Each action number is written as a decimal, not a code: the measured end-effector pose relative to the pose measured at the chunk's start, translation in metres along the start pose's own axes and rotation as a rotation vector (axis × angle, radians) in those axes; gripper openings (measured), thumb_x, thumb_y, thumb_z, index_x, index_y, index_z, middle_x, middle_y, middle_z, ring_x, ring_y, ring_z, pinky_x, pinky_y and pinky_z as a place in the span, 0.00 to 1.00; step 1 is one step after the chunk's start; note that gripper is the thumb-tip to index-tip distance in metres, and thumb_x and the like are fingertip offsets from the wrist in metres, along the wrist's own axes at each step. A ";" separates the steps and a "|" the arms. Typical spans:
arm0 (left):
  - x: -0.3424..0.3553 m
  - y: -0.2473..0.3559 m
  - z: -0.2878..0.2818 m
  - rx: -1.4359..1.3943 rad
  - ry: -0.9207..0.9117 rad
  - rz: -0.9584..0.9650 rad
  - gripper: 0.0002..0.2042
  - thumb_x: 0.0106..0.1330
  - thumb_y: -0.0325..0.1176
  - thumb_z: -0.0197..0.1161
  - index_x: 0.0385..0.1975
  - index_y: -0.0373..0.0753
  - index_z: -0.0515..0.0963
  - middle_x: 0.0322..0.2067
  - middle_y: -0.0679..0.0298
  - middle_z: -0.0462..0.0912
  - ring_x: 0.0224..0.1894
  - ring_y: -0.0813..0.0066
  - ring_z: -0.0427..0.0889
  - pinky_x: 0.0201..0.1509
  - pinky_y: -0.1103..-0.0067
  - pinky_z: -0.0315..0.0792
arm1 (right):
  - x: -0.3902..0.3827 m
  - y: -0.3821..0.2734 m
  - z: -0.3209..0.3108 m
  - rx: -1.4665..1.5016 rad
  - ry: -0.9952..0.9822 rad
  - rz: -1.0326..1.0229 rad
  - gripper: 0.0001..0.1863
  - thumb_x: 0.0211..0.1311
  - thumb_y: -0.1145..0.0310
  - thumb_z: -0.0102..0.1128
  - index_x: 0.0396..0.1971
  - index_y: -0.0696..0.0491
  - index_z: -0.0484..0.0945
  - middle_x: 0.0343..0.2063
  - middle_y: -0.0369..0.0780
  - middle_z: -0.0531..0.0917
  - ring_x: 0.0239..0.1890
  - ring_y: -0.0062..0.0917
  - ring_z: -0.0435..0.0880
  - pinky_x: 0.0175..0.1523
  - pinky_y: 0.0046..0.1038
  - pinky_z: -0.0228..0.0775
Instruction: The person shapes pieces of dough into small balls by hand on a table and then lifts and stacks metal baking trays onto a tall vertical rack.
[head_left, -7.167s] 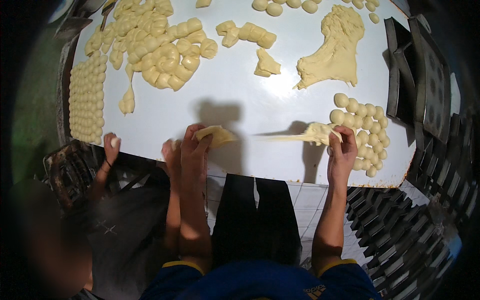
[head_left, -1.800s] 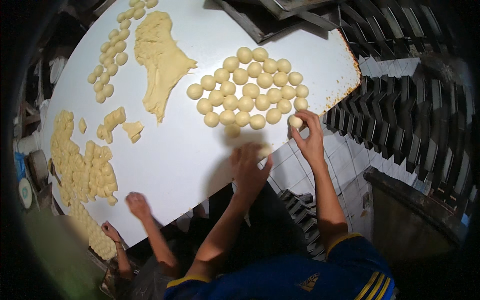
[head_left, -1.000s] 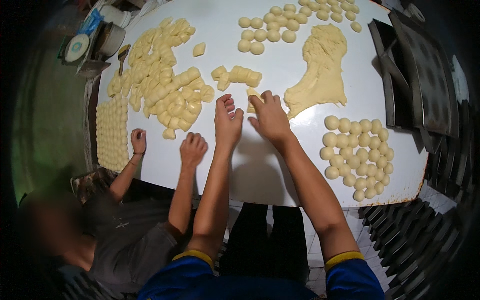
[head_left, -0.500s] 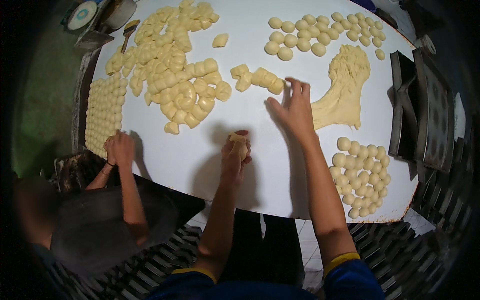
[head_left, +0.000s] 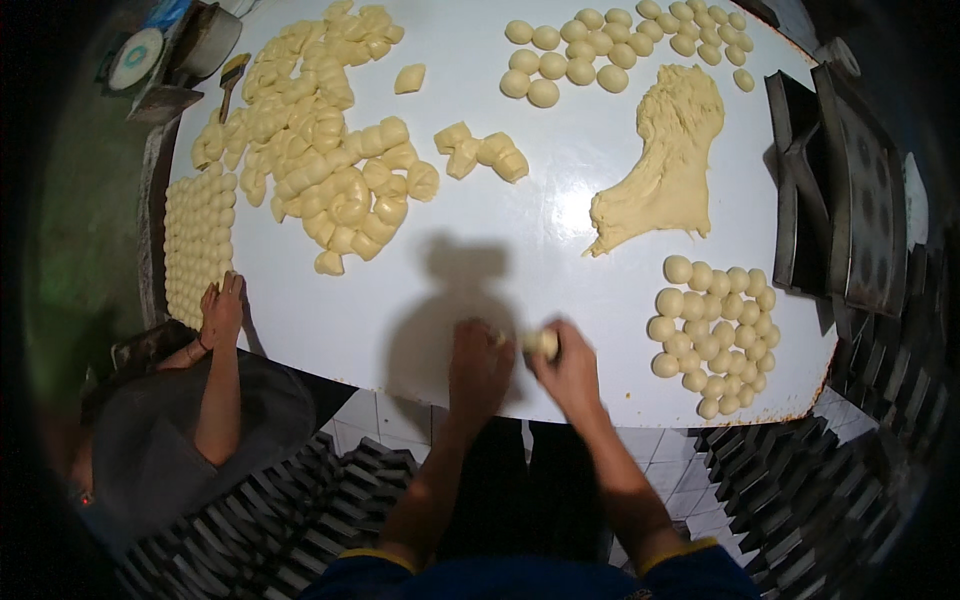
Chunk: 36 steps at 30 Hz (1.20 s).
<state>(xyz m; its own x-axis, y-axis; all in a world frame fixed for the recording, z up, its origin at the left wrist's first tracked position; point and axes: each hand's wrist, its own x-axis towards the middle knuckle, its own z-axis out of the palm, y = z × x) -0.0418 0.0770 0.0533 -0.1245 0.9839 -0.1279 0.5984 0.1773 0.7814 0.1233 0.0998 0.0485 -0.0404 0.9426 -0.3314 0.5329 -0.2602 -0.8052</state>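
My left hand is closed near the front edge of the table, with a bit of pale dough showing at its fingertips. Close beside it on the right, my right hand grips a piece of dough between thumb and fingers. Motion blurs both hands a little. Beyond them lies a short group of cut dough pieces. A large heap of cut dough pieces spreads to the left. The stretched slab of dough rests to the right, apart from my hands.
Rolled dough balls sit at the near right, and more dough balls at the far right. A co-worker's hands touch rows of small dough balls at left. Dark metal trays lean at right; a brush lies far left.
My right hand has come back from the short row of cut pieces to beside my left, now with dough in it. That row is shorter. My left hand is nearer the front edge.
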 end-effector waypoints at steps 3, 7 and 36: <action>-0.035 -0.022 0.000 0.237 -0.055 0.165 0.10 0.63 0.33 0.65 0.37 0.34 0.75 0.42 0.48 0.75 0.49 0.49 0.73 0.53 0.59 0.66 | -0.077 0.032 -0.017 -0.004 0.051 -0.099 0.12 0.52 0.78 0.63 0.38 0.56 0.75 0.37 0.49 0.79 0.42 0.45 0.78 0.48 0.40 0.71; -0.018 -0.026 0.014 0.426 0.020 0.278 0.10 0.60 0.34 0.66 0.36 0.38 0.77 0.43 0.51 0.74 0.51 0.50 0.72 0.55 0.58 0.64 | -0.063 0.055 -0.029 -0.170 0.219 -0.075 0.13 0.55 0.74 0.53 0.42 0.58 0.77 0.42 0.49 0.75 0.47 0.47 0.71 0.54 0.43 0.64; -0.013 -0.030 0.046 0.450 0.133 0.148 0.08 0.61 0.34 0.65 0.37 0.40 0.78 0.41 0.54 0.77 0.50 0.50 0.72 0.57 0.56 0.62 | 0.012 0.035 0.013 -0.315 0.281 -0.471 0.08 0.55 0.68 0.70 0.28 0.50 0.77 0.31 0.37 0.76 0.38 0.37 0.74 0.45 0.38 0.63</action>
<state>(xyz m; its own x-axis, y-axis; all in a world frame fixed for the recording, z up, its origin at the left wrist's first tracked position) -0.0221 0.0599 0.0031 -0.0951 0.9932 0.0667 0.8960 0.0562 0.4405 0.1308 0.0994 0.0096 -0.1306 0.9711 0.1999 0.7371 0.2299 -0.6355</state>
